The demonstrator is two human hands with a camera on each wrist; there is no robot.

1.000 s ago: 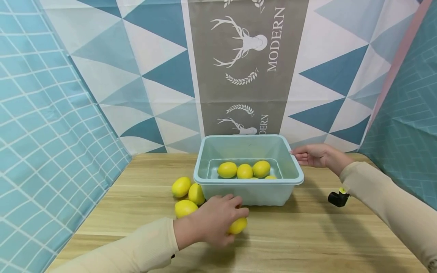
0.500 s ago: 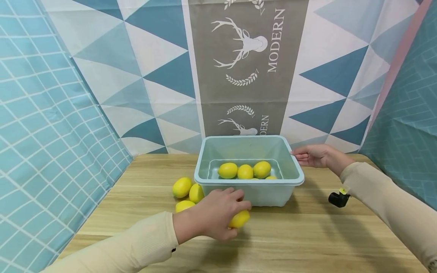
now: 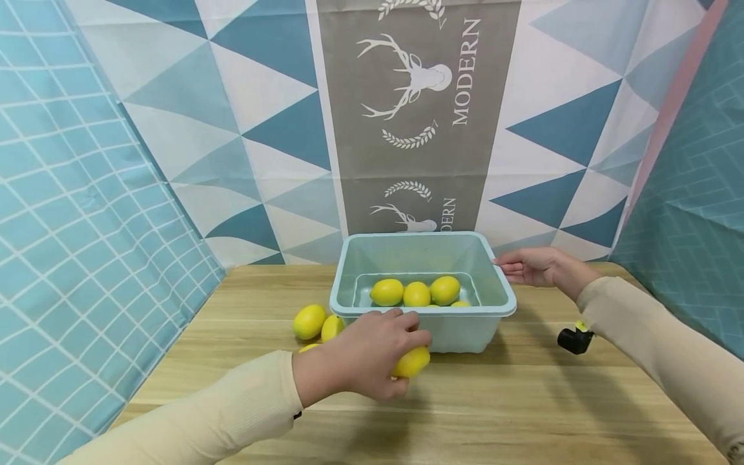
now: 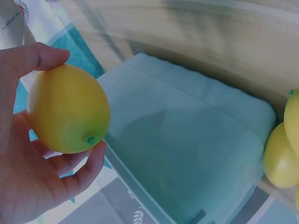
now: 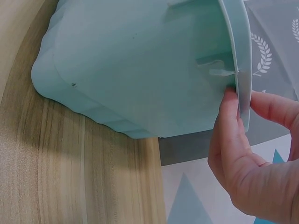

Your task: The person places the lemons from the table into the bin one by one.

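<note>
My left hand (image 3: pixel 372 355) holds a yellow lemon (image 4: pixel 70 109) between thumb and fingers, in front of the near wall of a pale blue-green plastic basin (image 3: pixel 459 332). In the left wrist view the lemon's greenish stem end faces the camera. At the basin's right side, my right hand (image 3: pixel 537 266) pinches the rim (image 5: pixel 243 60), thumb on one side and fingers beneath on the other. Inside the basin lie several lemons (image 3: pixel 416 294), partly hidden by its front rim.
More lemons (image 3: pixel 310 321) lie on the wooden table (image 3: pixel 261 290) left of the basin, some hidden behind my left hand. A patterned cloth (image 3: pixel 279 97) hangs behind the table. A black wrist-camera piece (image 3: pixel 574 340) shows under my right forearm.
My left hand has risen from near the table toward the basin's front rim, carrying the lemon. My right hand keeps its grip on the rim, and the basin stays put.
</note>
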